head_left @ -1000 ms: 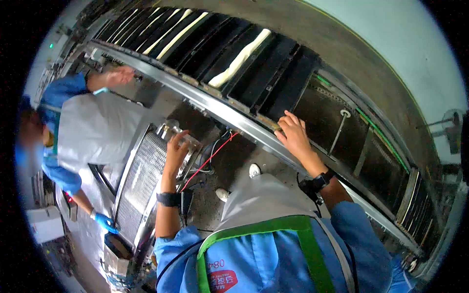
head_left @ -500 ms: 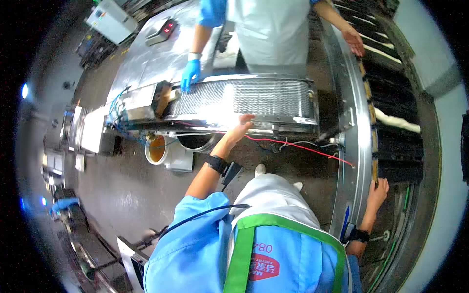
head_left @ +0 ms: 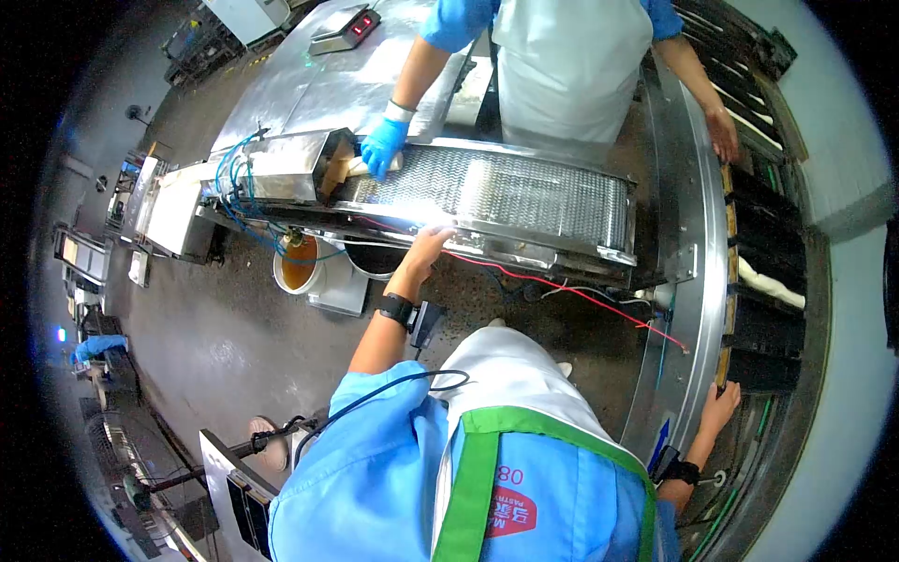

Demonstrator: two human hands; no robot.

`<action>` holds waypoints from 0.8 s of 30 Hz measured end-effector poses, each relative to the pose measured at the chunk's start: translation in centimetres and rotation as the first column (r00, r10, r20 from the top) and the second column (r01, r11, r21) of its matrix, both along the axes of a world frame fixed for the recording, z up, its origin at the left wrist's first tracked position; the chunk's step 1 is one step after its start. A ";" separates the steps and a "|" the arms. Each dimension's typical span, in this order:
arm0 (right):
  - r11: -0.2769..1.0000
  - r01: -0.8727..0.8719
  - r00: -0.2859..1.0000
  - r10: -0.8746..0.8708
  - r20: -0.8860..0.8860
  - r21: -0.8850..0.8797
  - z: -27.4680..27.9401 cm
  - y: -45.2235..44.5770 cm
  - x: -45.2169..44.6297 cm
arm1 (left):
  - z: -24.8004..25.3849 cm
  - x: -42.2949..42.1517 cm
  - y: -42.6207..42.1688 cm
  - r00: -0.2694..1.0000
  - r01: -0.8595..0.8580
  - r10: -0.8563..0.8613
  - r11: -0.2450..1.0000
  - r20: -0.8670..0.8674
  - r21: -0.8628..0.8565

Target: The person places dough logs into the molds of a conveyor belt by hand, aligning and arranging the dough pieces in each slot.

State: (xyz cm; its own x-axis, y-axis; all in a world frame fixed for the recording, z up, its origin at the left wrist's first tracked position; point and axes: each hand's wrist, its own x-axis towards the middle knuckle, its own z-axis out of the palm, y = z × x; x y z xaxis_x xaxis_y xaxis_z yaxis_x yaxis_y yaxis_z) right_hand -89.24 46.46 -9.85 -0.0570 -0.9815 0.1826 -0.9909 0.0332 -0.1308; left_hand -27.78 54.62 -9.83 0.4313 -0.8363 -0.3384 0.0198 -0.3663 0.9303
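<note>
My left hand rests on the near metal rail of a mesh conveyor, fingers stretched out and holding nothing. At the right, my right hand has its fingers closed at the end of a black tray with a yellowish edge; part of the grip is hidden. A long white strip that looks like dough lies among the dark trays. On the conveyor's left end a pale dough roll sticks out of the machine outlet, partly under a co-worker's blue-gloved hand.
Across the conveyor stands a co-worker in a white apron, whose bare hand is at the tray row. A digital scale sits on the steel table. Below the conveyor are a bucket of orange liquid and a red cord.
The view has shifted. The dough roll reaches farther out of the outlet, and the gloved hand is now over it. My left hand has slid left along the rail; my right hand stays by the trays.
</note>
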 end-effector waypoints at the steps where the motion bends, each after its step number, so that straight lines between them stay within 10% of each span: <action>1: 0.999 0.031 0.999 -0.031 -0.013 0.011 0.1 0.2 0.0 | -0.1 0.6 0.1 1.000 -0.009 0.008 0.999 0.007 0.038; 24: 0.990 0.142 0.977 -0.143 -0.160 -0.016 -0.8 2.5 -1.4 | -1.5 7.4 -0.7 0.979 -0.148 0.137 0.987 -0.152 -0.067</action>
State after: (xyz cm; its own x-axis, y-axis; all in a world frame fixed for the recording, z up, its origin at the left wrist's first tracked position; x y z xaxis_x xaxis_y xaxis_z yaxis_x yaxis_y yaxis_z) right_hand -90.69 48.92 -10.67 -0.1655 -0.9646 0.2054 -0.9841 0.1750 0.0289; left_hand -20.41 53.93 -11.37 0.4984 -0.7959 -0.3436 0.2047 -0.2770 0.9388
